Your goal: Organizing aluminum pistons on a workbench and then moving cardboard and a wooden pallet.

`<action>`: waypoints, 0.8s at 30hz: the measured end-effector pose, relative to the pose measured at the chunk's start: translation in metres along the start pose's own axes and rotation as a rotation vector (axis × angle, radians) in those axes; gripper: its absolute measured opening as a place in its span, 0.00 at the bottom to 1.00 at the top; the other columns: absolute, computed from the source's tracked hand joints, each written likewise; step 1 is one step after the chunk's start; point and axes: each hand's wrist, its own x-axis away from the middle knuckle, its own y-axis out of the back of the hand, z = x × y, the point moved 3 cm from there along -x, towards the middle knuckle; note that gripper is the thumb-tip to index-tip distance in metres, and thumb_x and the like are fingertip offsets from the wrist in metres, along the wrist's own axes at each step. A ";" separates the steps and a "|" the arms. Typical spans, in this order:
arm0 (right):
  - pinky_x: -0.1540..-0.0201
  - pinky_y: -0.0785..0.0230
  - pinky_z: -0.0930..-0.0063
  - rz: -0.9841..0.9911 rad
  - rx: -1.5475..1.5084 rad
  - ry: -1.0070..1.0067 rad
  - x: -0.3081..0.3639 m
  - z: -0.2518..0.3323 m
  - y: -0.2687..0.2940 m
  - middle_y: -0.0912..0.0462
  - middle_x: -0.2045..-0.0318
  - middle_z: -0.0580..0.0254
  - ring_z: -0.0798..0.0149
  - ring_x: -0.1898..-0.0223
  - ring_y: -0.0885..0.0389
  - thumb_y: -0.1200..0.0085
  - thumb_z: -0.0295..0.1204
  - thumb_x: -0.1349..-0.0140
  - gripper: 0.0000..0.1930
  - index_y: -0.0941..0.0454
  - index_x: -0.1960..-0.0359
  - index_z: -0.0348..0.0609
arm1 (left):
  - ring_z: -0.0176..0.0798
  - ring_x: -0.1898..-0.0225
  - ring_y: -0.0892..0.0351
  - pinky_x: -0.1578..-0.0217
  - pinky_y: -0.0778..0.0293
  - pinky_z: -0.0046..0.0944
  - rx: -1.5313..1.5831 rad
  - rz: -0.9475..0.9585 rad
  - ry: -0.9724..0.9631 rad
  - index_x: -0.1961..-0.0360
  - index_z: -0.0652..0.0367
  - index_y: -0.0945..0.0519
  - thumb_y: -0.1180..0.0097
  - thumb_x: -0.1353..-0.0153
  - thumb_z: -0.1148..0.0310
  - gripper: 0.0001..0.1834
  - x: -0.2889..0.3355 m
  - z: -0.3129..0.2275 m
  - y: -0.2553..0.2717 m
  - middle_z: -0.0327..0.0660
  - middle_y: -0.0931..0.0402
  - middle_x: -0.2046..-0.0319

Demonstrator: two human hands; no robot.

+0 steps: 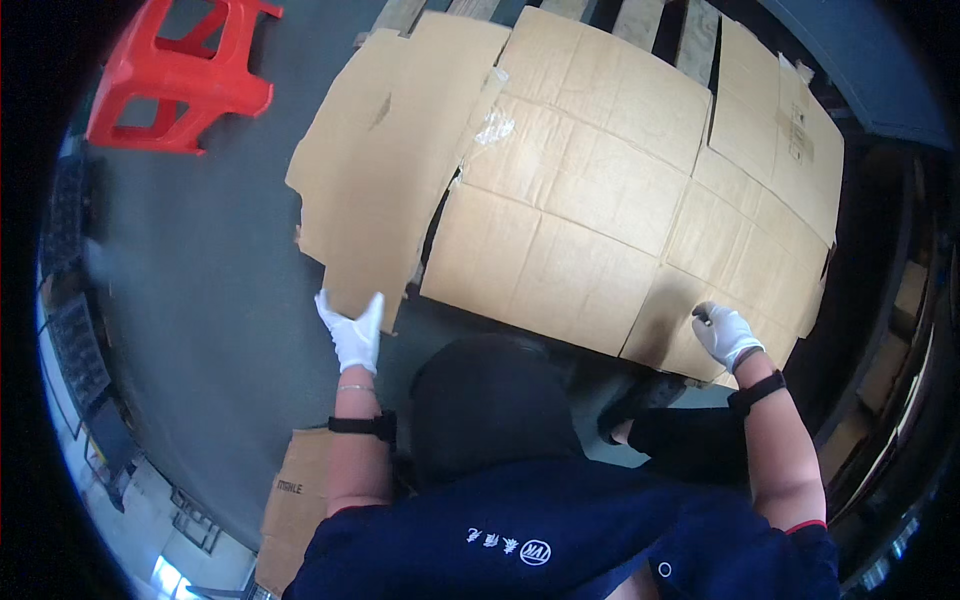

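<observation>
My left hand (352,335), in a white glove, is at the near end of a long brown cardboard sheet (385,170). Its thumb and fingers are spread apart around that end, the thumb lying over the cardboard. My right hand (727,337), also gloved in white, is closed above the near right part of a creased, flattened cardboard box (570,190). A small dark spot shows at its curled fingers; what they hold is too small to make out. A narrow dark gap separates the long sheet from the flattened box.
Wooden pallet slats (640,22) show beneath the cardboard at the far side. Another cardboard piece (775,130) overlaps at the far right. A red plastic stool (175,80) lies on the grey floor (200,270) at far left. Near my left elbow is more cardboard (295,510).
</observation>
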 end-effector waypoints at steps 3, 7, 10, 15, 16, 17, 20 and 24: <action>0.48 0.27 0.60 -0.004 0.045 0.022 -0.009 0.004 0.009 0.17 0.57 0.43 0.46 0.53 0.18 0.50 0.37 0.37 0.18 0.21 0.50 0.41 | 0.52 0.39 0.34 0.36 0.38 0.47 0.412 0.021 0.438 0.29 0.61 0.60 0.27 0.49 0.68 0.58 -0.010 0.000 -0.015 0.55 0.45 0.35; 0.48 0.27 0.59 -0.032 0.053 0.004 -0.013 0.000 0.021 0.17 0.56 0.44 0.46 0.53 0.18 0.50 0.38 0.37 0.19 0.22 0.48 0.44 | 0.48 0.41 0.30 0.39 0.33 0.49 0.438 -0.178 0.824 0.30 0.63 0.53 0.29 0.47 0.67 0.53 -0.016 -0.023 -0.029 0.53 0.35 0.39; 0.49 0.26 0.60 -0.064 0.017 -0.007 -0.010 -0.004 0.029 0.17 0.56 0.44 0.46 0.53 0.18 0.50 0.37 0.37 0.18 0.22 0.48 0.44 | 0.48 0.41 0.29 0.40 0.32 0.51 1.075 0.208 0.747 0.34 0.60 0.38 0.34 0.41 0.62 0.37 -0.026 0.013 -0.030 0.47 0.28 0.43; 0.49 0.26 0.60 -0.088 -0.037 -0.043 -0.012 -0.040 0.015 0.16 0.57 0.44 0.46 0.53 0.18 0.49 0.37 0.37 0.17 0.21 0.50 0.43 | 0.48 0.41 0.29 0.41 0.31 0.51 1.184 0.235 0.752 0.37 0.56 0.32 0.38 0.37 0.61 0.29 -0.045 -0.017 -0.041 0.46 0.29 0.41; 0.49 0.26 0.60 -0.079 -0.034 -0.052 -0.014 -0.048 0.011 0.17 0.57 0.44 0.45 0.53 0.18 0.49 0.37 0.38 0.17 0.21 0.51 0.43 | 0.48 0.41 0.29 0.41 0.31 0.51 1.185 0.245 0.743 0.37 0.56 0.32 0.38 0.37 0.61 0.29 -0.050 -0.024 -0.048 0.46 0.29 0.41; 0.49 0.26 0.59 -0.071 -0.031 -0.059 -0.015 -0.055 0.008 0.17 0.57 0.43 0.44 0.53 0.19 0.50 0.38 0.38 0.17 0.20 0.52 0.43 | 0.49 0.42 0.28 0.42 0.30 0.50 1.013 0.220 0.767 0.37 0.56 0.31 0.37 0.39 0.61 0.30 -0.053 -0.029 -0.053 0.46 0.29 0.42; 0.48 0.27 0.57 -0.054 -0.015 -0.066 -0.018 -0.072 -0.005 0.18 0.57 0.42 0.42 0.52 0.20 0.50 0.39 0.38 0.17 0.20 0.53 0.45 | 0.51 0.44 0.28 0.46 0.28 0.48 0.886 0.177 0.769 0.39 0.56 0.30 0.35 0.40 0.60 0.30 -0.054 -0.035 -0.062 0.48 0.29 0.44; 0.47 0.27 0.55 -0.030 -0.020 -0.125 -0.017 -0.081 -0.009 0.18 0.56 0.42 0.42 0.51 0.21 0.50 0.38 0.39 0.17 0.20 0.51 0.47 | 0.52 0.42 0.31 0.44 0.29 0.49 1.072 0.206 0.751 0.39 0.56 0.30 0.38 0.39 0.62 0.28 -0.051 -0.050 -0.070 0.51 0.31 0.43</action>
